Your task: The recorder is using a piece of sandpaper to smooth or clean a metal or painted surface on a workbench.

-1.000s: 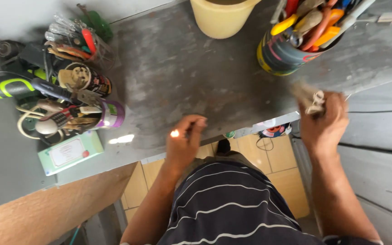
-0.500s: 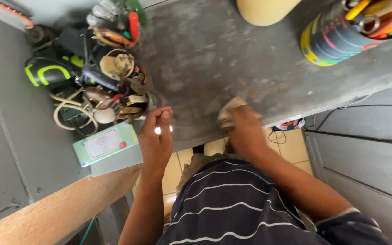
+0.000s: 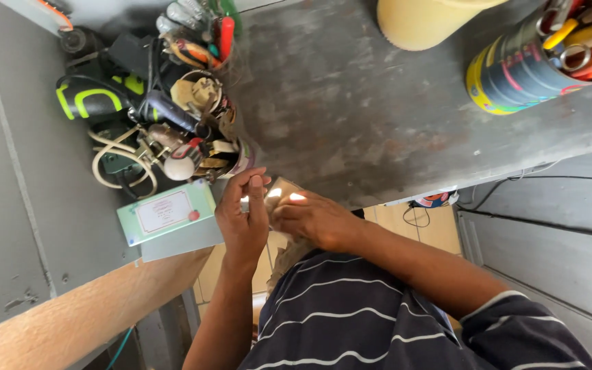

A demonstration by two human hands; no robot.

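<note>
Head view, looking straight down: the grey metal bench (image 3: 351,116) fills the upper half, scuffed and rust-flecked. On its left end sits a tangle of tools (image 3: 166,116), cables and a green-and-black power tool, with a pale green box (image 3: 169,216) hanging partly off the edge. A yellow tub (image 3: 423,20) and a striped can of pens and scissors (image 3: 522,68) stand at the far side.

At the near edge the two hands meet. The right hand (image 3: 316,219) is closed over a crumpled tan rag or paper (image 3: 282,195), which trails down toward the striped shirt. The left hand (image 3: 243,219) pinches a small bright object (image 3: 244,201), too small and glary to identify, touching the rag.

Risks, as I judge them: the small piece is held over open floor, so a loosened pinch could drop it out of reach. An elbow nudge could tip the overhanging box, and the crowded tools beside it could slide after it.
</note>
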